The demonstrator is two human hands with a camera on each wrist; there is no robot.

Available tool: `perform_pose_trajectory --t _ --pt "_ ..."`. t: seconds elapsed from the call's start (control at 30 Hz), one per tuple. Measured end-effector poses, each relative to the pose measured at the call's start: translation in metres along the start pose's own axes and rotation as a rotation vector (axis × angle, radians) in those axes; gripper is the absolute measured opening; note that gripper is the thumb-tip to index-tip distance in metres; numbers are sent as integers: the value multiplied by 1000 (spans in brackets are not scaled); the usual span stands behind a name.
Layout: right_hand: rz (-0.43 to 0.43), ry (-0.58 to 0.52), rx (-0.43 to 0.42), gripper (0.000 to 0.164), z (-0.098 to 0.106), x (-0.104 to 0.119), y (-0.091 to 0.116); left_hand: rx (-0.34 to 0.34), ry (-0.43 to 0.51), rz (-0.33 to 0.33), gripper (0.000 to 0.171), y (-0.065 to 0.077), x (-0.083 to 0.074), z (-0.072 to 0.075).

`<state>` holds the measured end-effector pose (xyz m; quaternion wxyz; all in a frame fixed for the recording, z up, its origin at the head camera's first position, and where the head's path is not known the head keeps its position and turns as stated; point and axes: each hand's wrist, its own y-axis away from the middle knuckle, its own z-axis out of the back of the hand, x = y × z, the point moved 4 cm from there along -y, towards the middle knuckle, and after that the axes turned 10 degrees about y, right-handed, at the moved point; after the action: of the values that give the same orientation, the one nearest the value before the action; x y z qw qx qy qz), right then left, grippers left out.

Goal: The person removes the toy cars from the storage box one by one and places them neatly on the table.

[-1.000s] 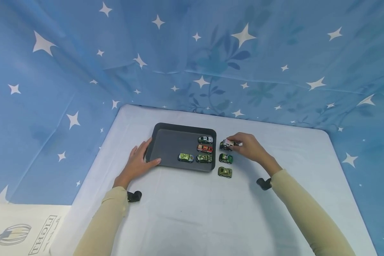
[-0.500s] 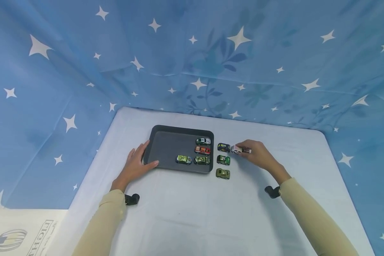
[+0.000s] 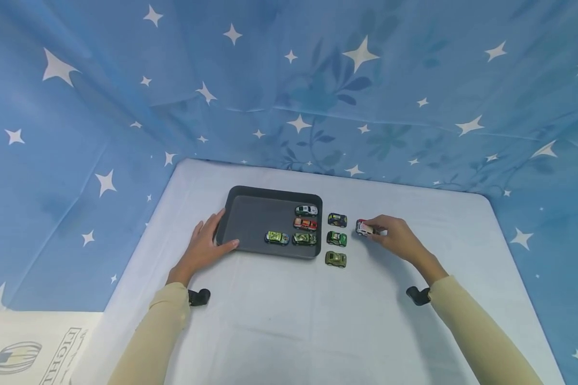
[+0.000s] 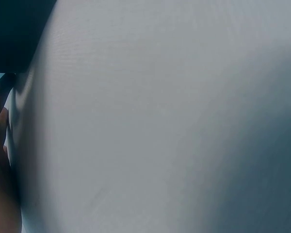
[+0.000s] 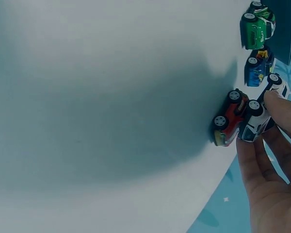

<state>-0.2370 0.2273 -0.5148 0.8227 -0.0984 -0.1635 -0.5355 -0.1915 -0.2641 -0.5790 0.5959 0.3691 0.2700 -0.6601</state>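
Now white toy car point(image 3: 364, 229) pinched between right hand point(image 3: 395, 238) fingers point(image 5: 254, 160), beside red car point(image 5: 226, 118).

A cream sheet point(image 3: 38, 350) at the lower left shows partly cut-off letters reading "FIGHT".

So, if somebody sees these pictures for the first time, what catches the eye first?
Probably the dark tray on the white table, with four toy cars parked at its right end and three more cars lined up just outside it. Next, the right hand pinching a white car further right, while the left hand rests on the tray's left edge. Behind all this hangs a blue star-printed cloth.
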Motion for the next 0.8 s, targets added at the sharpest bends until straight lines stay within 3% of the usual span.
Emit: perform_pose_trajectory --t 0.53,0.8 --pt "-21 -25 14 35 -11 -5 7 -4 -23 -2 97 -2 1 -1" --pt "-5 -5 22 35 -17 -7 9 -7 -12 -34 97 -3 -2 0"
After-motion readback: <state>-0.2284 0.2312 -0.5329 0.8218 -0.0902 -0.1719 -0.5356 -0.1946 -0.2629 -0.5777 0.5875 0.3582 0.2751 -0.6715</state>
